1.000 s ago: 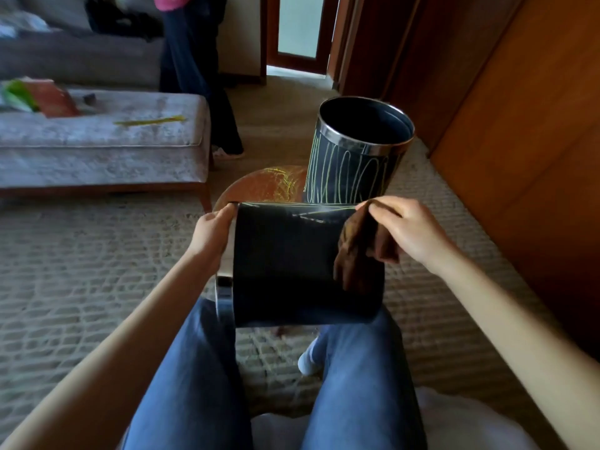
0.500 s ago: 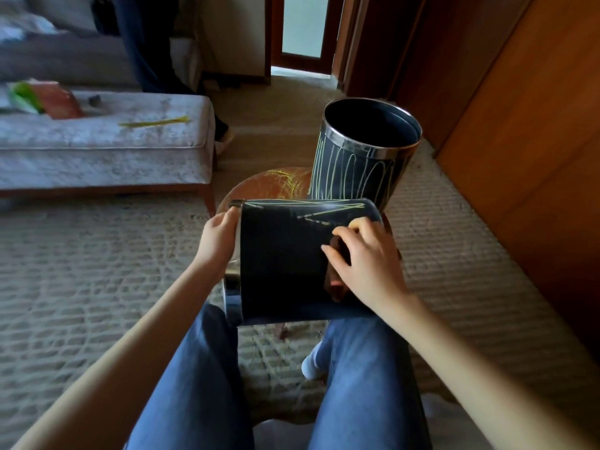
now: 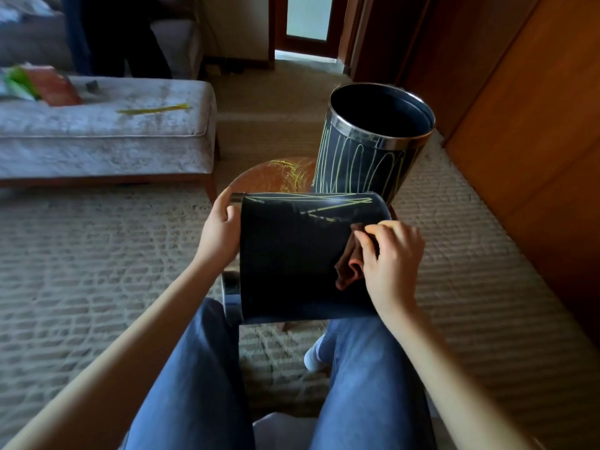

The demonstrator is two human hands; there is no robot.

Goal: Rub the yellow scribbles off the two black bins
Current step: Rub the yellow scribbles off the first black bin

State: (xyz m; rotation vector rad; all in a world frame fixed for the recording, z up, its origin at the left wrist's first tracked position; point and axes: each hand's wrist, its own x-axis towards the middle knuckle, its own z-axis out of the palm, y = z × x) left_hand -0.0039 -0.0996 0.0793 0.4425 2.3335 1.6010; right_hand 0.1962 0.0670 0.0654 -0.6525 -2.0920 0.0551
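Near bin (image 3: 292,261) is lying on its side across the person's knees, chrome rim pointing left. Left hand (image 3: 220,232) is gripping that rim, fingers curled over its edge. Right hand (image 3: 391,258) is bunching a brown cloth (image 3: 347,267) in curled fingers and pressing it against the bin's side, toward the base end. Yellow scribbles (image 3: 324,200) are showing along the bin's upper edge; the side facing the camera is looking mostly black. Far bin (image 3: 363,164) is standing upright on a round wooden stool (image 3: 269,177) just behind, its wall covered in yellow loops. Grey bench (image 3: 97,134) is sitting at left on the carpet.
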